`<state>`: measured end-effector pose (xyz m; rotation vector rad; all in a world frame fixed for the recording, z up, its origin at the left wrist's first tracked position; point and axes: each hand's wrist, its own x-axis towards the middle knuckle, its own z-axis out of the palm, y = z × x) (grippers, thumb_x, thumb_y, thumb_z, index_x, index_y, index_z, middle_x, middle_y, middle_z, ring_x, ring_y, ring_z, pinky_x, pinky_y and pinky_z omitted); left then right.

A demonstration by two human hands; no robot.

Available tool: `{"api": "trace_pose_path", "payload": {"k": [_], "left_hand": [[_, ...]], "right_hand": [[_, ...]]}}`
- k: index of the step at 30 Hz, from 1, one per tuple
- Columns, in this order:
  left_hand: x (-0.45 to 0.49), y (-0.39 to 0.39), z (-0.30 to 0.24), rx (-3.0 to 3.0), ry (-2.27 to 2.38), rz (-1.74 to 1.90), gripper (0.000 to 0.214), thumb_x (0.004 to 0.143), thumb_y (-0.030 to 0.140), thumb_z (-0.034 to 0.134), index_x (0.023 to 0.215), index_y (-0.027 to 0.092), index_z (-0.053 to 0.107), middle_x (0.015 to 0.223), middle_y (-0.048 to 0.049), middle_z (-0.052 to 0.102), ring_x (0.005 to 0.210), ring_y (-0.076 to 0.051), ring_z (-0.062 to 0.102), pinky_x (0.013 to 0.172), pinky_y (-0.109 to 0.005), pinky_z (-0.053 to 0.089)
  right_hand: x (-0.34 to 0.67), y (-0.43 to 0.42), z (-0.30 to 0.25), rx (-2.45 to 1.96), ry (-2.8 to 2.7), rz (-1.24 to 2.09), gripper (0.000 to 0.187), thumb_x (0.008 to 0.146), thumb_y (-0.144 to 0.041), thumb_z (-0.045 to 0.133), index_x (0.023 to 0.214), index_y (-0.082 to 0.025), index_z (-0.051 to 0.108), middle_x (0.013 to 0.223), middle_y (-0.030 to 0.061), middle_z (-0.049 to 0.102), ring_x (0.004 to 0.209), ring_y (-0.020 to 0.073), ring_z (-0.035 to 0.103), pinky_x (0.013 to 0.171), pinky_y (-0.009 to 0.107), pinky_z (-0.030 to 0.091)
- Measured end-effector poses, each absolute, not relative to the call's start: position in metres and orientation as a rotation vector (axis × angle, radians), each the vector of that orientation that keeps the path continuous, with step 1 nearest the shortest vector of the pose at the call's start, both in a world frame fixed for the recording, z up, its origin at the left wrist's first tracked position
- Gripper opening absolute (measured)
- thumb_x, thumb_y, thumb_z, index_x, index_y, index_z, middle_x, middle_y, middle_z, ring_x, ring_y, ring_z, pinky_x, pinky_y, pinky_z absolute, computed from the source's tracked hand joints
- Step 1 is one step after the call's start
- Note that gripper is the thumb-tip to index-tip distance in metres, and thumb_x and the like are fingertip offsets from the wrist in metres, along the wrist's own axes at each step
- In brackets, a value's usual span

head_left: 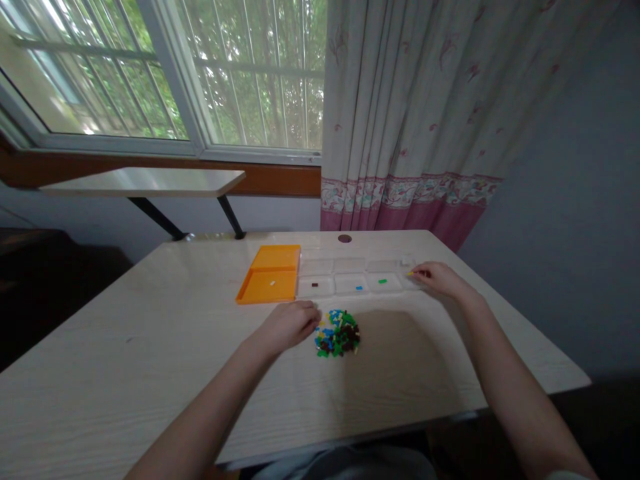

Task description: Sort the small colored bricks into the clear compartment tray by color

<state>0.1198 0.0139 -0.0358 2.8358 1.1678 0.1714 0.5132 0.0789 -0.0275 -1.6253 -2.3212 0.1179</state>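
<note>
A pile of small plastic building bricks (340, 335), in blue, green, dark brown, yellow and white, lies on the table. At the pile's left edge is my left hand (290, 325), its fingers curled together; whatever they may hold is hidden. My right hand (437, 277) pinches a small yellow brick (411, 273) over the right end of a clear compartment tray (334, 275). Single bricks lie in the tray's front compartments: a dark brown brick (315, 285), a blue brick (359, 288) and a green brick (383, 281). A white brick (273, 283) rests in an orange open case (275, 257) at the left.
The pale wooden table (150, 347) has a round cable hole (345, 238) near its back edge. A raised shelf (150, 181) on black legs stands at the back left. Behind are a barred window (255, 73) and a long curtain (400, 120).
</note>
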Motion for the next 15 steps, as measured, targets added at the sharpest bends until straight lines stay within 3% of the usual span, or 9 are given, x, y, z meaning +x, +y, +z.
{"api": "trace_pose_path", "payload": {"k": [8,12,15], "left_hand": [[0.122,0.011,-0.031,2.808,1.225,0.290,0.023,0.086,0.026,0.036,0.081,0.017,0.057,0.080,-0.0041,0.059,0.072,-0.014,0.056,0.062,-0.023,0.041],[0.124,0.007,-0.029,2.759,1.237,0.439,0.023,0.086,0.027,0.037,0.084,0.017,0.057,0.081,-0.0043,0.059,0.074,-0.014,0.055,0.064,-0.023,0.042],[0.127,0.005,-0.028,2.720,1.187,0.558,0.022,0.086,0.028,0.039,0.085,0.017,0.058,0.082,-0.0043,0.060,0.077,-0.014,0.056,0.067,-0.024,0.043]], "right_hand": [[0.518,0.078,-0.026,-1.533,-2.177,0.027,0.024,0.079,-0.030,0.050,0.084,-0.015,0.069,0.063,0.0053,0.065,0.050,0.0133,0.053,0.047,0.024,0.037],[0.473,0.070,-0.028,-1.318,-2.221,-0.054,0.021,0.081,-0.026,0.049,0.083,-0.016,0.067,0.075,0.0052,0.067,0.058,0.0128,0.057,0.056,0.023,0.041],[0.421,0.053,-0.037,-1.089,-2.356,-0.037,0.017,0.081,-0.024,0.050,0.081,-0.017,0.066,0.072,0.0033,0.066,0.061,0.0121,0.058,0.057,0.022,0.042]]}}
